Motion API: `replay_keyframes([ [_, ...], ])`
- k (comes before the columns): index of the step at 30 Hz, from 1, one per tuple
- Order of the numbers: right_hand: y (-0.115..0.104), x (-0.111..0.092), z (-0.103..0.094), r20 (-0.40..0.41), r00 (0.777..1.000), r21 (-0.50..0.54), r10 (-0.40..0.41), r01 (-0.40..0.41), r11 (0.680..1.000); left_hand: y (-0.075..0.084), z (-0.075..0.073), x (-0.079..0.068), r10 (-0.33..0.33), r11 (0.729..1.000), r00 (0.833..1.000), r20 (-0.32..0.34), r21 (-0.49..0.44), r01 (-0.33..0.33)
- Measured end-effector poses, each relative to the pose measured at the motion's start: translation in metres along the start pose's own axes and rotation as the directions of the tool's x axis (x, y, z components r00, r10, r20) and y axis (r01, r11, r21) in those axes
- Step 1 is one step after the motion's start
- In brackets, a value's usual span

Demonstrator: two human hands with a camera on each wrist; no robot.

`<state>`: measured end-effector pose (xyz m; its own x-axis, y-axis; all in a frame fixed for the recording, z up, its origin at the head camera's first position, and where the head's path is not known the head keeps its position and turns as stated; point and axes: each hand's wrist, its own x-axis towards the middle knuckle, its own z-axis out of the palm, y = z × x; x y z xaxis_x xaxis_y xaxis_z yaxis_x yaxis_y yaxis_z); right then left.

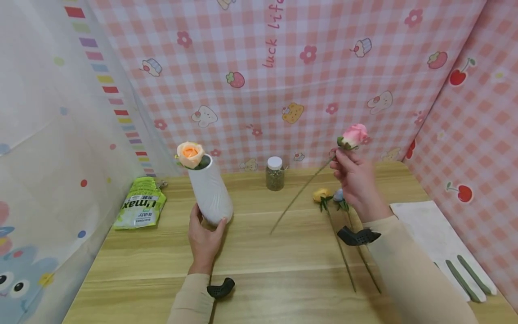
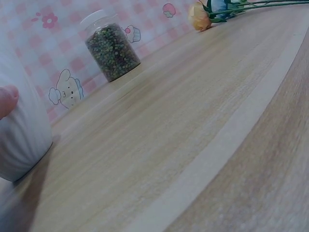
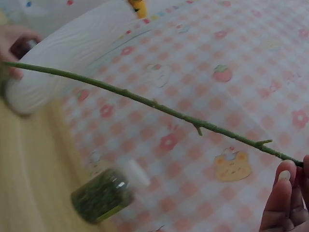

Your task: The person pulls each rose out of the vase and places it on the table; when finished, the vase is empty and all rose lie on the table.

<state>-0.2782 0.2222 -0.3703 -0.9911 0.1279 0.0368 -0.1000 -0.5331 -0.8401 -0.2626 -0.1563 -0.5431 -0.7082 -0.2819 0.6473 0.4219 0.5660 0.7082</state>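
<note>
A white ribbed vase (image 1: 211, 191) stands on the table at the left with a peach rose (image 1: 190, 155) in its mouth. My left hand (image 1: 205, 238) holds the vase low down, thumb on one side and fingers round the other; one fingertip also shows against the vase (image 2: 24, 130) in the left wrist view. Raised above the table, my right hand (image 1: 358, 182) pinches a pink rose (image 1: 354, 136) by the stem just under its bloom. The rose's long green stem (image 3: 178, 115) slants down and left toward the table, with small thorn-like stubs along it.
A yellow rose (image 1: 322, 195) and a blue rose (image 1: 339, 196) lie under the right forearm. A white-capped jar (image 1: 275, 174) of small green grains stands at the back. A green packet (image 1: 141, 204) lies at left, a white glove (image 1: 441, 247) at right. Patterned cloth walls surround the table.
</note>
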Motion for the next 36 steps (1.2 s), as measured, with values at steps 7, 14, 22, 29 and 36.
replay_keyframes([
  [7,0.044,-0.009,-0.017,0.003,0.988,-0.363,0.153,-0.141,0.921,-0.001,0.0,0.001,-0.002,1.0,1.0,0.001,0.007,0.002],
  [14,0.09,-0.014,-0.027,0.026,0.987,-0.625,0.159,-0.108,0.773,-0.001,0.001,0.0,-0.018,1.0,1.0,0.003,0.016,0.018],
  [22,0.115,-0.014,-0.04,0.001,0.98,-0.74,0.199,-0.133,0.66,-0.001,0.0,-0.001,-0.038,0.999,0.999,0.014,0.013,0.038],
  [29,0.122,-0.015,-0.043,-0.01,0.975,-0.777,0.223,-0.148,0.612,-0.001,0.0,-0.001,-0.035,0.999,0.999,0.003,0.021,0.035],
  [36,0.131,-0.014,-0.045,-0.052,0.987,-0.759,0.154,-0.139,0.637,0.001,0.0,-0.001,-0.016,1.0,1.0,-0.008,0.018,0.017],
])
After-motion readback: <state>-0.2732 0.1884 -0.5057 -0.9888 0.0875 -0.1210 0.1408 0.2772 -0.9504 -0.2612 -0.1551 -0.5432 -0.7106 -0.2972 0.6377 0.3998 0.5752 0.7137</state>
